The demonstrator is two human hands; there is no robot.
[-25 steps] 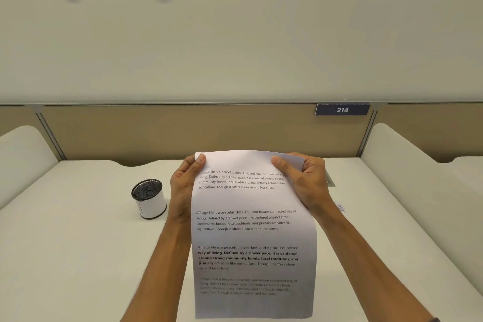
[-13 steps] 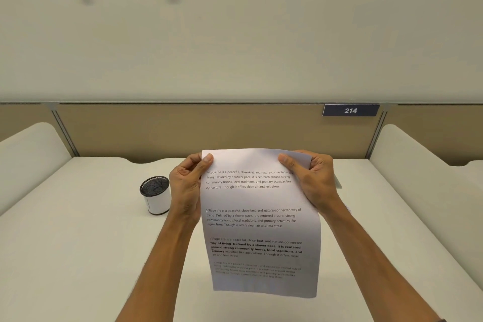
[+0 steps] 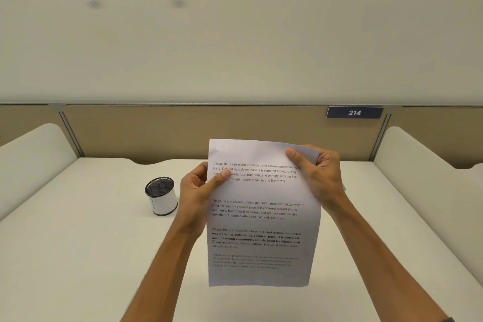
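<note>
A rounded left divider (image 3: 34, 149) bounds the desk (image 3: 78, 243) on that side, and broad bare surface surrounds the mesh cup (image 3: 161, 195), which stands just left of the left hand (image 3: 198, 196) without touching it. That hand pinches the left edge of the printed sheet (image 3: 261, 217) below its top corner, thumb across the first paragraph and fingers curled behind, so the sheet hangs upright over the middle of the desk. The right hand (image 3: 318, 175) pinches the top right corner, thumb in front, with bare desk running on to the right divider (image 3: 418, 165).
</note>
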